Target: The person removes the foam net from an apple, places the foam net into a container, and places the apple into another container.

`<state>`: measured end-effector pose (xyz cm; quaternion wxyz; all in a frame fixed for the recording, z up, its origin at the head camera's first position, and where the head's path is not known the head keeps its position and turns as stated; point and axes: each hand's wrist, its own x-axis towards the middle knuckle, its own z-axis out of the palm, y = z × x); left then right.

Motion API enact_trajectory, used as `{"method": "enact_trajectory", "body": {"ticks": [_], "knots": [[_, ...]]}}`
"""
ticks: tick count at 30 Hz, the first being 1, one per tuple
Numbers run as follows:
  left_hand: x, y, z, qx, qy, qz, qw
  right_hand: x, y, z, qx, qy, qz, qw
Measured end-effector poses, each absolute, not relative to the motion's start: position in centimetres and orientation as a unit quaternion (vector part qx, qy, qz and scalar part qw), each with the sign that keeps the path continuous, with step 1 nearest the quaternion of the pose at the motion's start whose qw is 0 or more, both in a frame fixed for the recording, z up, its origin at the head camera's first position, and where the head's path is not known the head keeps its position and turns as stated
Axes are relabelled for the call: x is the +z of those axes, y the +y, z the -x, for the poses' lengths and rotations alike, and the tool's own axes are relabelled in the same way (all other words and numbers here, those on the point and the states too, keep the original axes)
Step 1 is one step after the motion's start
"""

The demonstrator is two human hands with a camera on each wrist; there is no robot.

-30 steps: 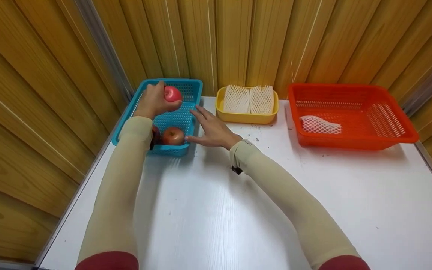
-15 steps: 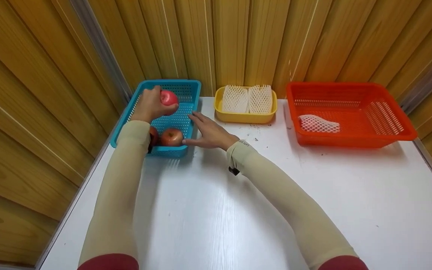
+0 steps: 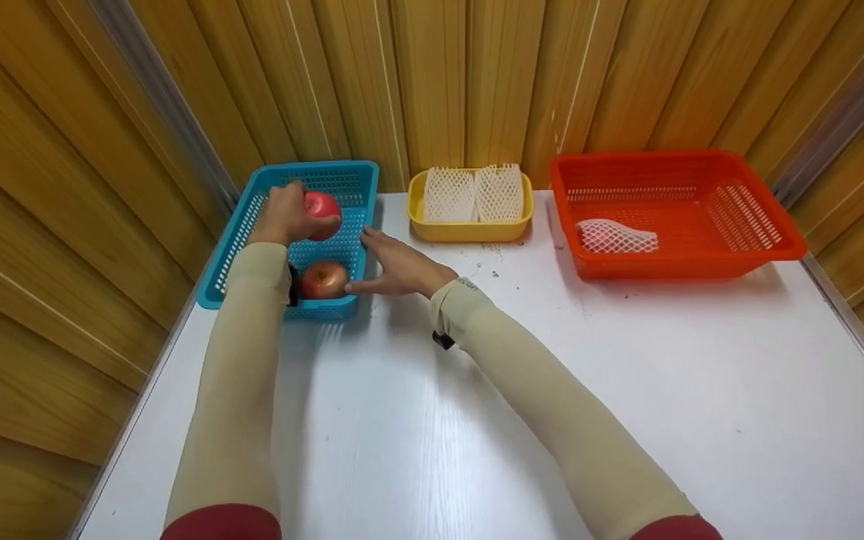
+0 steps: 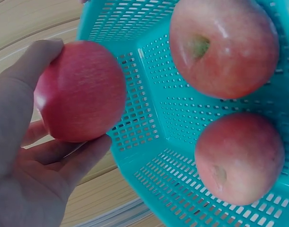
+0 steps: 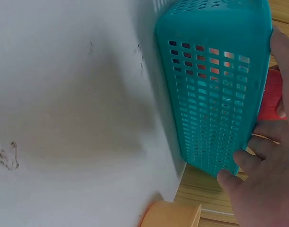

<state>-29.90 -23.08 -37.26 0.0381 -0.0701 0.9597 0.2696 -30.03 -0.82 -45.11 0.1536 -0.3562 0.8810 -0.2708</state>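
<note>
In the head view my left hand (image 3: 287, 216) grips a red apple (image 3: 321, 214) over the far part of the blue basket (image 3: 211, 289). The left wrist view shows thumb and fingers curled round that apple (image 4: 83, 91), with two more apples (image 4: 224, 47) (image 4: 240, 158) inside the basket. One of these, an apple (image 3: 325, 280) at the near end, shows in the head view; my left wrist hides the other. My right hand (image 3: 400, 265) touches the basket's right rim with spread fingers, and the right wrist view shows its fingers (image 5: 248, 161) along that rim.
A yellow container (image 3: 471, 232) with two white foam nets (image 3: 450, 195) stands right of the blue basket. Farther right, a red basket (image 3: 672, 268) holds a white net (image 3: 616, 237). A wooden panel wall (image 3: 432, 82) rises behind, another at the left.
My left hand has lowered the red apple a little toward the basket's inside. The right hand stays at the rim, its fingers now closer against it. The head view has shifted slightly.
</note>
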Motion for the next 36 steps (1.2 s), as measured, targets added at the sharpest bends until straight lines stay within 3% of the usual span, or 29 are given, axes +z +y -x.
{"method": "enact_trajectory", "body": {"ticks": [9,36], "knots": [[-38.2,-23.1,30.9,0.263,0.96,0.071,0.061,-45.1,-0.8,30.0,-0.283,0.881,0.337,0.174],[-38.4,-21.2,32.2,0.187,0.958,0.066,0.208,-44.5,-1.0,29.7,-0.296,0.876,0.327,0.195]]}}
